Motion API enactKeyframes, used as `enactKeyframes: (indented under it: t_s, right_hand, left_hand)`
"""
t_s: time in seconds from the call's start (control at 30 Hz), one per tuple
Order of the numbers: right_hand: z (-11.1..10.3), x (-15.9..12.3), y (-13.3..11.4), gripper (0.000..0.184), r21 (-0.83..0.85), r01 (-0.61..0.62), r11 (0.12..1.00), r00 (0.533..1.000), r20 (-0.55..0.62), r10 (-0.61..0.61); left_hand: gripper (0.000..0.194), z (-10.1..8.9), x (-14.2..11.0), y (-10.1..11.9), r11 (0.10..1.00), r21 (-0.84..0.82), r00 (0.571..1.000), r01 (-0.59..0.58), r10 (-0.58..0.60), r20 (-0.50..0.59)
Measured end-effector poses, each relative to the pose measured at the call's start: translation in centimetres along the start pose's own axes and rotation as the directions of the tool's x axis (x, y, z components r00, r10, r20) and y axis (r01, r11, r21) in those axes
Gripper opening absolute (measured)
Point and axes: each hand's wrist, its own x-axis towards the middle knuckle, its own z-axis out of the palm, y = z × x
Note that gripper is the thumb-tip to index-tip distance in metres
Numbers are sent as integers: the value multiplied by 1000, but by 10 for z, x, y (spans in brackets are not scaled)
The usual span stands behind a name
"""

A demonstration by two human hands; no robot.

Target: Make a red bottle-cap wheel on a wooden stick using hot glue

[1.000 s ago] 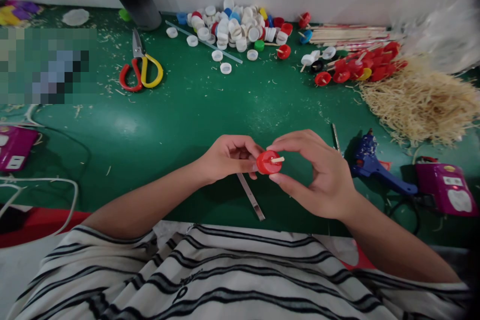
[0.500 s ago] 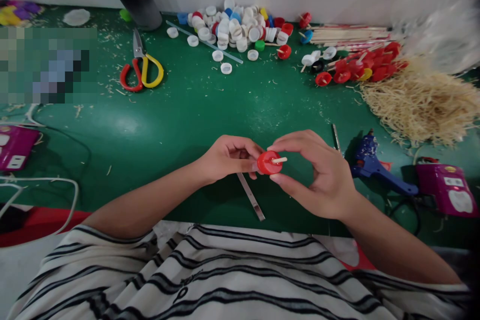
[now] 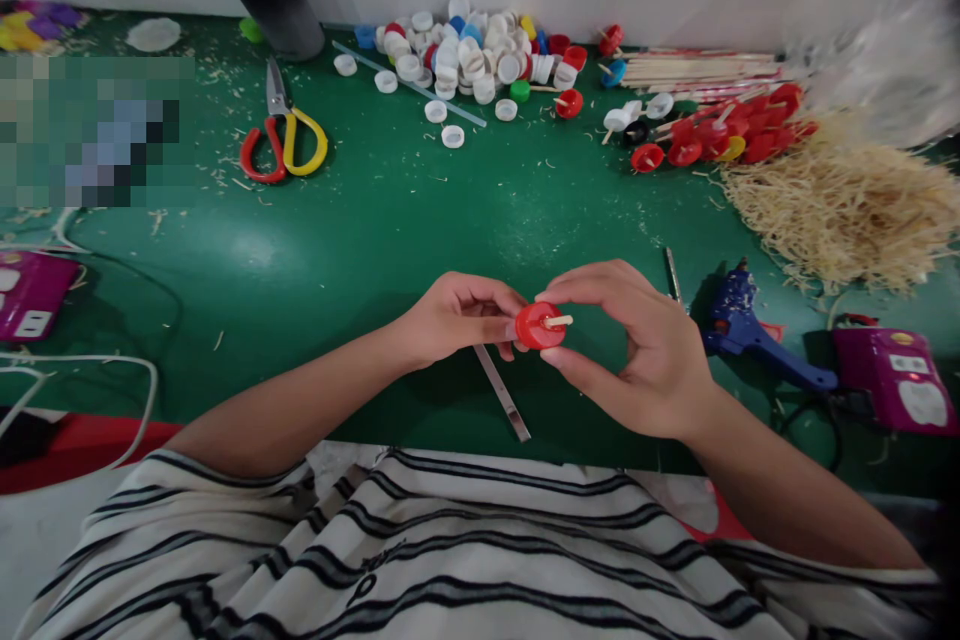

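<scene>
A red bottle cap (image 3: pixel 534 328) with a short wooden stick (image 3: pixel 559 321) through its middle is held over the table in front of me. The stick's near end points to the right. My left hand (image 3: pixel 469 320) pinches the piece from the left, its fingers curled behind the cap. My right hand (image 3: pixel 637 345) grips the cap's rim between thumb above and below fingertips, on the right side. Beneath the hands lies a flat metal strip (image 3: pixel 504 395), partly covered by the left hand.
Scissors (image 3: pixel 281 135) lie at left. Loose caps (image 3: pixel 472 55) are heaped at the back; red caps on sticks (image 3: pixel 720 130), wooden sticks (image 3: pixel 690 72) and pale shreds (image 3: pixel 855 200) fill the back right. A blue glue gun (image 3: pixel 757 335) and purple socket box (image 3: pixel 896 375) stand right.
Almost nothing differs. The cap and its stick have shifted very slightly, with both hands keeping the same hold.
</scene>
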Motion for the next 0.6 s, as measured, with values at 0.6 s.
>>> enactKeyframes:
  t_s: [0.6]
  right_hand:
    - [2, 0, 2, 28, -2, 17, 1000, 1000, -20, -17]
  left_hand:
    - [30, 2, -1, 0, 999, 35, 999, 35, -35, -20]
